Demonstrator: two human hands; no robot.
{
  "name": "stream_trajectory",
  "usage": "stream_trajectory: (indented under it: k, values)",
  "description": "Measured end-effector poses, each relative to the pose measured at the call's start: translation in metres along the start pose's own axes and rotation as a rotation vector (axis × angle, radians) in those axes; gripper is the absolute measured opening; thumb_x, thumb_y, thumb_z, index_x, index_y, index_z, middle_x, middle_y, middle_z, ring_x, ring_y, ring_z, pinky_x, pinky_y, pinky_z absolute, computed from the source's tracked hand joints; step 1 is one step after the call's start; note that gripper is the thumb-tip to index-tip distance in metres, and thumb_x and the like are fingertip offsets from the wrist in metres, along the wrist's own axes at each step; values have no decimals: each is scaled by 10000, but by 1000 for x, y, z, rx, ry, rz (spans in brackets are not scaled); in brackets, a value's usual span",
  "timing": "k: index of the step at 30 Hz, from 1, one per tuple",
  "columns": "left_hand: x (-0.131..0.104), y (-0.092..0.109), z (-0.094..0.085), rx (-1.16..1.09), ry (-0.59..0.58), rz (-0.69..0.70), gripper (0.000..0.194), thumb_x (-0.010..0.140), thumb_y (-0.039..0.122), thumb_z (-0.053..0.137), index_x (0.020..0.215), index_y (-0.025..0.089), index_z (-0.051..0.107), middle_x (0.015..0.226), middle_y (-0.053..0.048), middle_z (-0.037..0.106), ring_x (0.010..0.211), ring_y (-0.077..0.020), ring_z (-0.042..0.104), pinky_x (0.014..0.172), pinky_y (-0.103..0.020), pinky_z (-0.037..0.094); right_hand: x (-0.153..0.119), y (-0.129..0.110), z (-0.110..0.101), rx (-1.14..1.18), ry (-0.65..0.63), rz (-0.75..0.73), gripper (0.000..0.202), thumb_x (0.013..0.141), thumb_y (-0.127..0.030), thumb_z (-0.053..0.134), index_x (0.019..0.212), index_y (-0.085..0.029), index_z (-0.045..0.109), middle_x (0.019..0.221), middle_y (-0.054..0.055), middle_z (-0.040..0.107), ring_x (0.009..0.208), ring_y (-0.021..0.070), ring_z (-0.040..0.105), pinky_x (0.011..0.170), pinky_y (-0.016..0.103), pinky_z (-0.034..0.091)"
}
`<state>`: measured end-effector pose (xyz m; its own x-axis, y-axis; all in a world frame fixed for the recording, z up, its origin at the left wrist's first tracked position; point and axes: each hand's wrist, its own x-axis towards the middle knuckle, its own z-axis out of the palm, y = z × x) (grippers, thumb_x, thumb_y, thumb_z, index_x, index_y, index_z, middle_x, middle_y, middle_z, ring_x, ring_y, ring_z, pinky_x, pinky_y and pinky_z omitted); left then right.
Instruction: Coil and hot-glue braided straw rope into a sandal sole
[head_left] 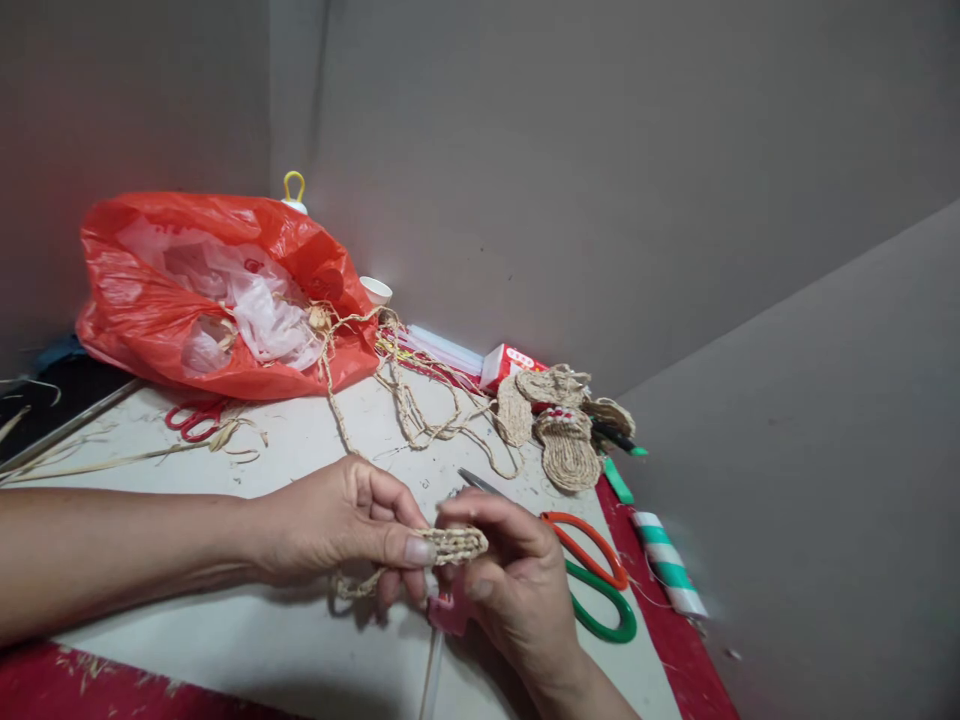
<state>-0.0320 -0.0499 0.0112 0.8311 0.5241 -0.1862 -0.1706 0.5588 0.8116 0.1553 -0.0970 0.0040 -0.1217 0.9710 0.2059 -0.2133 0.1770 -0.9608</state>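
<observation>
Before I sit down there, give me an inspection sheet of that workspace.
Surface: white top, littered with fibre scraps; red covering along its edges.
Work in hand: small braided piece; finished-looking braided pieces piled at the far right.
Clutter: red plastic bag, loose braided cord, red-handled scissors; orange-and-green-handled scissors beside the right hand.
Hands: left hand pinches the braided piece; right hand curls at its other end, grip unclear.
Cables: nothing seen.
Surroundings: plain grey wall behind.
</observation>
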Motion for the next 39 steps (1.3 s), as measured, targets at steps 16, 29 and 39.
stream_trajectory:
  k: [16,29,39]
  values:
    - [0,-7,1,76,-2,-28,324,721,412,769,818,111,703,650,-38,691,474,-73,569,428,-158,372,4,-4,4,-274,-120,-226,243,877,-477,605,1007,-344,762,883,55,699,863,200,617,820,355,500]
    - [1,1,3,38,1,41,317,711,413,779,797,113,724,656,-29,682,507,-76,585,529,-187,458,3,2,7,-184,-149,-32,323,802,-486,698,1092,-344,728,1226,60,657,1215,250,521,1003,381,432]
    - [-1,11,1,85,102,138,349,686,342,808,934,143,664,836,-44,715,726,-136,653,715,-263,487,6,0,-2,27,177,-56,215,761,-432,759,897,-266,776,1032,65,701,981,205,636,837,318,516]
